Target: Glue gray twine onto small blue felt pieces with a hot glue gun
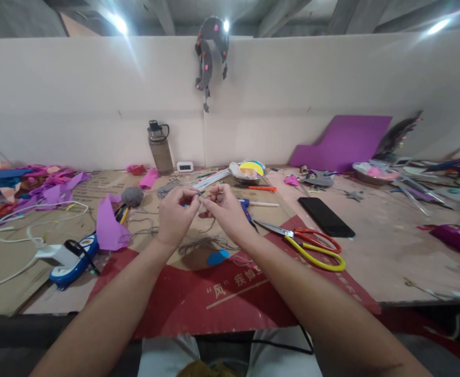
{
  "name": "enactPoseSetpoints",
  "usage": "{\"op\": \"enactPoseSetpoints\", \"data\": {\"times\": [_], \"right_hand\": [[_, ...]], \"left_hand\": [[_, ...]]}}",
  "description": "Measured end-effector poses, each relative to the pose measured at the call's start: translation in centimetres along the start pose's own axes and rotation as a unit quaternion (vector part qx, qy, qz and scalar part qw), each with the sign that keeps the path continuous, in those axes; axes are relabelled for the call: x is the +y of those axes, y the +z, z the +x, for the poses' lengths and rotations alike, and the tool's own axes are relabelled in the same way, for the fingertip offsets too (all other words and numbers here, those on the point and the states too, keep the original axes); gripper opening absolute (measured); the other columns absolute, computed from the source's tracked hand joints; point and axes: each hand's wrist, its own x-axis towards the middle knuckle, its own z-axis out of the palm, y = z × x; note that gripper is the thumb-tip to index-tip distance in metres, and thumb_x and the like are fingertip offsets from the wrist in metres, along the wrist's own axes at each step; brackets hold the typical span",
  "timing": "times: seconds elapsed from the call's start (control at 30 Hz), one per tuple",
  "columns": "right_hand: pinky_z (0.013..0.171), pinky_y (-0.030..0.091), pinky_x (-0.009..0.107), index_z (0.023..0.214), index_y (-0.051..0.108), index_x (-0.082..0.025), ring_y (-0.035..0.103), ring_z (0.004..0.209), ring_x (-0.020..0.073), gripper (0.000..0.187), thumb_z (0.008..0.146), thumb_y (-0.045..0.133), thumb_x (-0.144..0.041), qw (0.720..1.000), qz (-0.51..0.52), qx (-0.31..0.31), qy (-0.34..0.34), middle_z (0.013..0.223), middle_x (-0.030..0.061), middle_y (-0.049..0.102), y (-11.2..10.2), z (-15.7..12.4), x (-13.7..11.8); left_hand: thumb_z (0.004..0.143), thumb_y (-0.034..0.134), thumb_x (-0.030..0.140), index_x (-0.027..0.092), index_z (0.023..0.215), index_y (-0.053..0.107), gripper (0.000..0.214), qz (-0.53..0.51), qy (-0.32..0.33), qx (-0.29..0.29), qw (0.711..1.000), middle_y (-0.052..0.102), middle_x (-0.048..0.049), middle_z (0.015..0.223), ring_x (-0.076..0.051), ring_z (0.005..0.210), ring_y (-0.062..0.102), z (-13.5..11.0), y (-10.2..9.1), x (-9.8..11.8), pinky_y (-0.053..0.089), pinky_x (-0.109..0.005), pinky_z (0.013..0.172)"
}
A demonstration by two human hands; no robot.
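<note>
Watching both forearms stretched forward | left hand (175, 215) and right hand (225, 210) meet, fingertips pinched tight on thin grey thread (200, 195) | I see yellow-and-red-handled steel scissors (289, 233) nearby

Your left hand (175, 215) and your right hand (225, 209) meet fingertip to fingertip above the counter (371, 251). Both pinch a thin grey thread (204, 242), and its loose loops lie on the cardboard beneath them. A grey yarn ball (132, 196) sits to the left, near a purple felt piece (110, 228). Just right of your right wrist lie scissors (312, 246) with red and yellow handles, and beyond them a black phone (326, 216). A blue felt oval (217, 257) lies between your forearms.
</note>
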Motion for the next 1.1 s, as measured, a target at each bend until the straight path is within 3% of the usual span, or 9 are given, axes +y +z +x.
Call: {"op": "enactPoseSetpoints", "data": {"times": [0.13, 0.27, 0.5, 0.87, 1.1], "right_hand": [[0.056, 0.043, 0.024, 0.087, 0.048, -0.022, 0.050, 0.063, 0.0103, 0.015, 0.080, 0.059, -0.029, 0.993, -0.099, 0.018, -0.061, 0.074, -0.0043, 0.051, -1.0, 0.1, -0.1], [0.066, 0.045, 0.027, 0.083, 0.055, -0.020, 0.054, 0.070, 0.0124, 0.005, 0.082, 0.057, -0.025, 0.981, -0.162, 0.019, -0.102, 0.077, -0.0008, 0.057, -1.3, 0.1, -0.6], [0.068, 0.045, 0.028, 0.083, 0.057, -0.019, 0.056, 0.070, 0.0133, 0.002, 0.082, 0.057, -0.021, 0.969, -0.210, 0.037, -0.120, 0.078, 0.0004, 0.061, -1.6, -0.2, -1.0], [0.071, 0.042, 0.030, 0.078, 0.058, -0.019, 0.055, 0.075, 0.0159, 0.011, 0.086, 0.056, -0.026, 0.943, -0.290, 0.051, -0.154, 0.078, 0.0022, 0.061, -1.5, -0.6, -1.0], [0.069, 0.039, 0.029, 0.077, 0.054, -0.020, 0.052, 0.072, 0.0152, 0.014, 0.089, 0.053, -0.027, 0.926, -0.330, 0.050, -0.174, 0.076, 0.0010, 0.059, -1.2, -0.9, -1.1]], "left_hand": [[0.078, 0.066, 0.027, 0.016, 0.083, 0.064, 0.013, -0.117, -0.157, -0.038, 0.980, 0.070, -0.0032, 0.073, -0.016, 0.066, 0.069, 0.0, 0.3, 0.3, 0.055, -0.029, 0.067], [0.074, 0.072, 0.028, 0.014, 0.087, 0.064, 0.020, -0.219, -0.211, -0.046, 0.952, 0.070, -0.0015, 0.073, -0.014, 0.063, 0.069, 0.0, 0.7, 0.5, 0.057, -0.027, 0.066], [0.076, 0.072, 0.032, 0.014, 0.083, 0.067, 0.020, -0.251, -0.209, -0.060, 0.943, 0.069, -0.0015, 0.072, -0.013, 0.063, 0.068, -0.2, 0.8, 0.6, 0.059, -0.029, 0.069], [0.076, 0.068, 0.029, 0.015, 0.076, 0.063, 0.015, -0.194, -0.190, -0.050, 0.961, 0.066, 0.0005, 0.064, -0.013, 0.058, 0.067, -0.1, 0.4, 2.0, 0.057, -0.026, 0.062], [0.076, 0.068, 0.027, 0.015, 0.076, 0.062, 0.014, -0.209, -0.188, -0.046, 0.958, 0.064, 0.0015, 0.062, -0.011, 0.055, 0.064, -0.2, 0.5, 1.9, 0.055, -0.024, 0.059]]}}
